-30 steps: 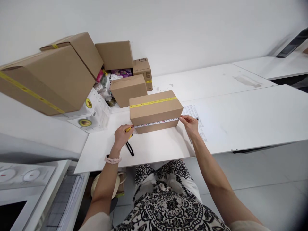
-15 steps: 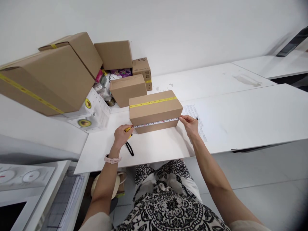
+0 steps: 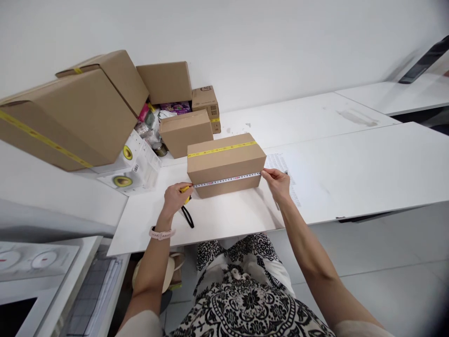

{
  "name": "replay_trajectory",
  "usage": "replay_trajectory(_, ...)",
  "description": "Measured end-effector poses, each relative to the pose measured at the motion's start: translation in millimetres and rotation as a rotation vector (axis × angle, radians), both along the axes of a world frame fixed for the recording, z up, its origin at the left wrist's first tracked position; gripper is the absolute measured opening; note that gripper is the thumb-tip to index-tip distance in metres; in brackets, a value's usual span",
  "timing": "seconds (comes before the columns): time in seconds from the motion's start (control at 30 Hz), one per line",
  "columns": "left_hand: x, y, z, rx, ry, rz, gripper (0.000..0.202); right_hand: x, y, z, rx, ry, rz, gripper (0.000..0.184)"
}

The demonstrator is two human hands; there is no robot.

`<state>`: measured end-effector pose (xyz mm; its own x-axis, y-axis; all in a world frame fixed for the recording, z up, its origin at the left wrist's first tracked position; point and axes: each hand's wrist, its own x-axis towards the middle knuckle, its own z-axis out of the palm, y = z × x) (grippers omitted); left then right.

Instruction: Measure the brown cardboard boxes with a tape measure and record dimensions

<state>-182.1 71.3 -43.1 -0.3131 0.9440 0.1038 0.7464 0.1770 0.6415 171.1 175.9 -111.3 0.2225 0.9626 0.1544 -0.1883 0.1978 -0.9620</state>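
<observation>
A brown cardboard box (image 3: 224,159) sealed with yellow tape stands on the white table (image 3: 351,173) in front of me. A measuring tape (image 3: 228,179) is stretched along the box's near face. My left hand (image 3: 176,198) is closed around the yellow tape case at the box's left corner, with a black strap hanging below it. My right hand (image 3: 278,182) pinches the tape's free end against the box's right corner.
Several cardboard boxes (image 3: 77,112) are piled at the back left, with a smaller box (image 3: 184,131) and white packaged items (image 3: 135,166) beside them. A printed sheet (image 3: 286,171) lies under my right hand. A second white table (image 3: 301,117) stands behind.
Both hands hold the tape in the same place on the box. The view has shifted slightly.
</observation>
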Motion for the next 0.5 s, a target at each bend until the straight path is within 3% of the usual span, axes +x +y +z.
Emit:
replay_trajectory(0.07, -3, 0, 17.6, -0.041, -0.070, -0.065, 0.034, 6, -9, 21.3, 0.002, -0.041, -0.008, 0.031)
replay_trajectory(0.2, -6, 5, 68.6, -0.175, -0.154, -0.251, 0.027, 21, -21, 72.8, 0.031, -0.210, -0.005, 0.026)
replay_trajectory(0.3, -5, 18, 97.2, -0.252, -0.105, -0.341, 0.024, 27, -14, 94.6, -0.001, -0.255, 0.029, 0.023)
replay_trajectory(0.4, -2, 35, 104.4, -0.325, -0.086, -0.398, 0.026, 26, 4, 96.5, -0.085, -0.251, 0.090, 0.023)
replay_trajectory(0.5, 2, 52, 97.9, -0.412, -0.119, -0.461, 0.025, 21, 22, 91.4, -0.162, -0.273, 0.121, 0.024)
